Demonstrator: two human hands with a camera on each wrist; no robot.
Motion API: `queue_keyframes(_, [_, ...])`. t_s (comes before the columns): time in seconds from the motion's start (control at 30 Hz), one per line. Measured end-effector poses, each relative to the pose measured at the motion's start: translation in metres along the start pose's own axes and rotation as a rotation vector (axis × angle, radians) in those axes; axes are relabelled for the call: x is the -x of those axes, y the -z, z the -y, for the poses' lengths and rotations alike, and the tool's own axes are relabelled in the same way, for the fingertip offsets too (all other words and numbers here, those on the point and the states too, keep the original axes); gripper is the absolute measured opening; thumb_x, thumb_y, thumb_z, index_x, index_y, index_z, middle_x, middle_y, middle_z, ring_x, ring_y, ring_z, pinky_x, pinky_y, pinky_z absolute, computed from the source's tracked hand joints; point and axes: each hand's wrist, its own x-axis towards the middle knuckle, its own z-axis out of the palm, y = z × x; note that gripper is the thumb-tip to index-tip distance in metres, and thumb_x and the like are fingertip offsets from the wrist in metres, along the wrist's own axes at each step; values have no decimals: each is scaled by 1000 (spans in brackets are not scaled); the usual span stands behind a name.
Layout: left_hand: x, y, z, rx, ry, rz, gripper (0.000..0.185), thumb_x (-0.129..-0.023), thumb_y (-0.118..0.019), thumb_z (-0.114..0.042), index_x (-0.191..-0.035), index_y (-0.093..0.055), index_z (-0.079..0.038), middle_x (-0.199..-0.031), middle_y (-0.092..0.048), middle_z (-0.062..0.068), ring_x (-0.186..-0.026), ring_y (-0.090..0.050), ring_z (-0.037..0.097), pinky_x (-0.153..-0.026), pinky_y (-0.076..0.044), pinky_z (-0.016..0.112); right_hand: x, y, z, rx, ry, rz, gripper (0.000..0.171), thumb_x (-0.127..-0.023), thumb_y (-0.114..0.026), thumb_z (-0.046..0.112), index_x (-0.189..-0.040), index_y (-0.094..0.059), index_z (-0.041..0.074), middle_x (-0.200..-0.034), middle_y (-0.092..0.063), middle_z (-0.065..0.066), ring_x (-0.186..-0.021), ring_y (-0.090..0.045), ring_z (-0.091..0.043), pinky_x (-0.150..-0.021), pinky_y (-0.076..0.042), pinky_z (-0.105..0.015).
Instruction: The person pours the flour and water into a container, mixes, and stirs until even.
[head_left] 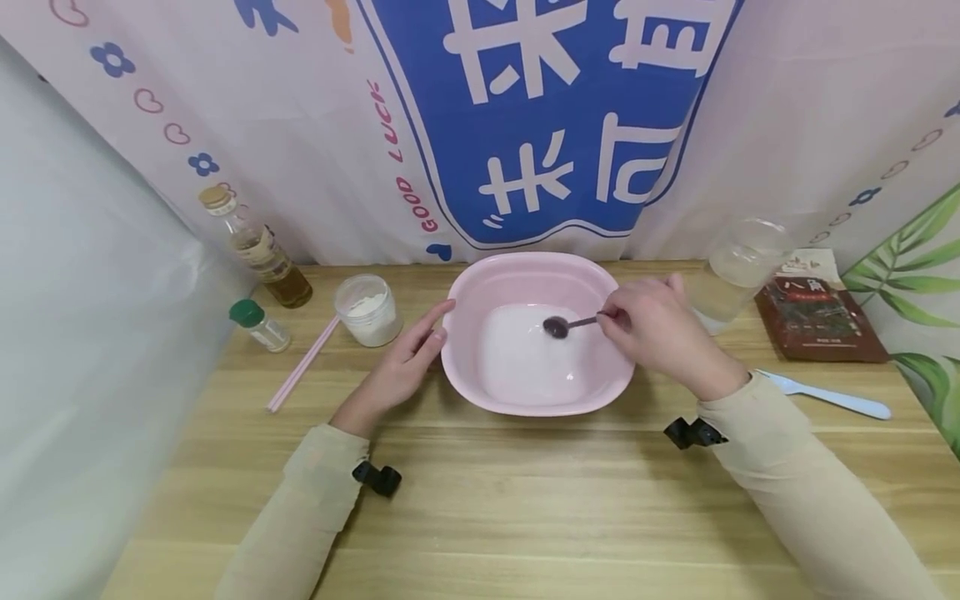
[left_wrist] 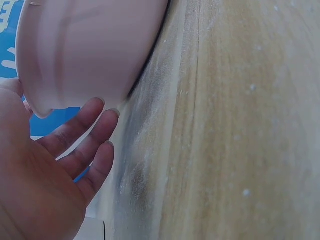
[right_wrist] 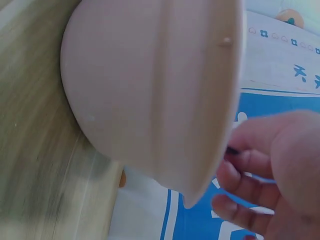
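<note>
A pink basin [head_left: 536, 402] stands on the table with a milky white liquid in it. My right hand [head_left: 660, 333] pinches the handle of a small dark spoon [head_left: 557, 327] over the basin's right rim; the spoon's bowl is at the white liquid. In the right wrist view, the right hand [right_wrist: 270, 170] is beside the rim, and only a dark bit of handle shows. At the basin's left rim rests my left hand [head_left: 401, 367], thumb and fingers extended. The left wrist view shows the left hand [left_wrist: 65, 160] with its fingers spread loosely by the basin's outer wall [left_wrist: 95, 55].
Left of the basin stand a jar of white powder [head_left: 369, 310], a green-capped shaker [head_left: 259, 325] and a corked oil bottle [head_left: 266, 258], with pink chopsticks [head_left: 303, 364] lying near. Rightward are a clear water container [head_left: 731, 275], a brown packet [head_left: 817, 317] and a light-blue utensil [head_left: 840, 397].
</note>
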Motion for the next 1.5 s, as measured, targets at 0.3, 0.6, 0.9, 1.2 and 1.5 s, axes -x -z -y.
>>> queue_keyframes(0.3, [0, 1, 1, 0, -3, 5, 52, -118, -44, -28, -169, -38, -25, -120, -74, 21, -110, -68, 28, -105, -55, 52, -16, -14, 10, 1, -23, 29, 8, -97, -79, 16, -96, -83, 9, -90, -80, -5, -92, -67, -30, -87, -31, -50])
queue_keyframes(0.6, [0, 1, 1, -5, -18, 0, 52, -118, -43, -26, -169, -37, -24, -110, -71, 18, -104, -66, 26, -100, -56, 49, -18, -19, 27, -165, 98, 225, 4, -97, -82, 17, -94, -84, 15, -88, -76, 4, -90, -62, -21, -96, -28, -49])
queue_keyframes(0.9, [1, 3, 4, -3, -21, -6, 52, -118, -43, -27, -170, -37, -24, -111, -70, 17, -103, -64, 24, -98, -56, 46, 9, 11, 13, -126, 114, 256, 8, -93, -83, 14, -86, -80, 18, -78, -67, 10, -83, -57, -15, -89, -29, -43])
queue_keyframes(1.2, [2, 4, 5, -7, -19, -7, 52, -118, -43, -28, -170, -37, -26, -110, -69, 17, -103, -64, 28, -97, -55, 41, 8, 18, 4, 66, 34, 66, 10, -93, -76, 11, -85, -80, 13, -80, -76, -1, -80, -63, -28, -79, -34, -45])
queue_keyframes(1.5, [0, 0, 3, -4, -5, -6, 51, -118, -44, -27, -168, -40, -25, -115, -72, 18, -105, -66, 23, -100, -55, 45, -15, -9, 15, 7, 63, 67, 5, -96, -80, 12, -96, -83, 8, -93, -81, -6, -91, -69, -29, -84, -37, -46])
